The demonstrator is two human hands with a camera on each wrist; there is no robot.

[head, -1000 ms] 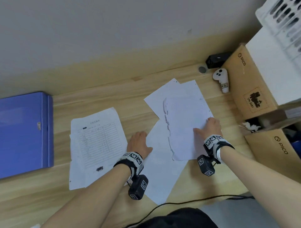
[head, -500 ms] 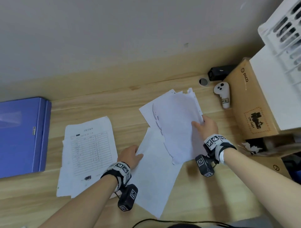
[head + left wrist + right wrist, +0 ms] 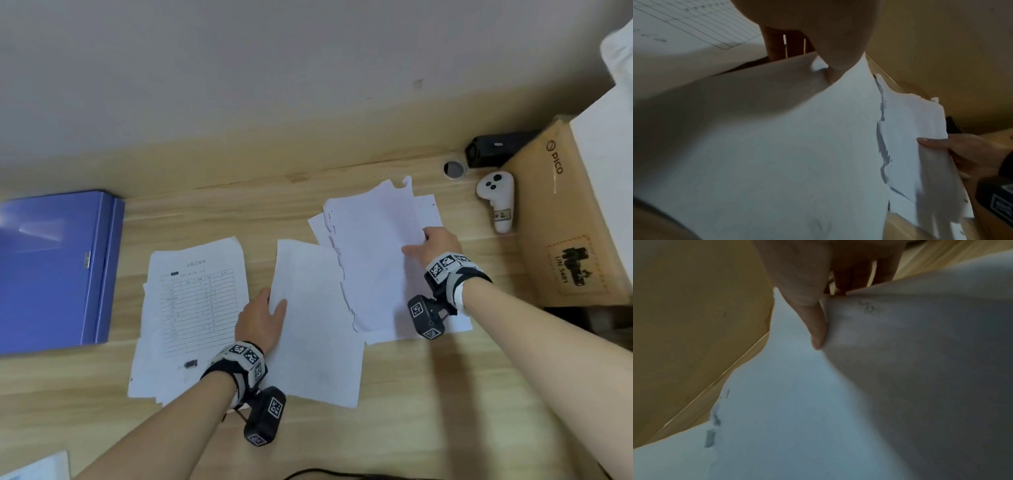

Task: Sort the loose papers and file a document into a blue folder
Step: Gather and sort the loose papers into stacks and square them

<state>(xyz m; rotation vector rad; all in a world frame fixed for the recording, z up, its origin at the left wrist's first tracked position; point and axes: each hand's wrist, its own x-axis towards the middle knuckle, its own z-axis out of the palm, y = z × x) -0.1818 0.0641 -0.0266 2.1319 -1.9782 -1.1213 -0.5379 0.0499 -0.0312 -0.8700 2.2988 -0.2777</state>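
Nearest the person, left hand (image 3: pixel 261 321) pinches the left edge of a blank white sheet (image 3: pixel 317 329), thumb on top, fingers tucked under the paper; left wrist view confirms thumb (image 3: pixel 830 48) pressing down on the sheet with fingers beneath. Sheet is raised a bit off the wooden desk (image 3: pixel 394 411) on that side, far right corner tucked under the torn stack.

Right hand (image 3: pixel 432 248) grips the right edge of a torn-edged stack of white papers (image 3: pixel 373 260), thumb over the top page, other fingers behind; right wrist view shows thumb (image 3: pixel 813 324) laid along the top page and fingers curled under. Stack has a ragged left edge, lifted and tilted; more white sheets under it lie on the desk.

Left of the left hand: printed form with a table (image 3: pixel 197 308), flat on the desk, on top of a few other sheets, partly beside the blank sheet, not touching it as far as visible.

Further left, blue folder (image 3: pixel 51 270) lies closed and flat on the desk, well apart from both hands.

Far right: white controller (image 3: pixel 498 198) lying beside a cardboard box (image 3: pixel 561 219); black device (image 3: pixel 496 150) and small round ring (image 3: pixel 454 168) near the wall. Box marked PICO.
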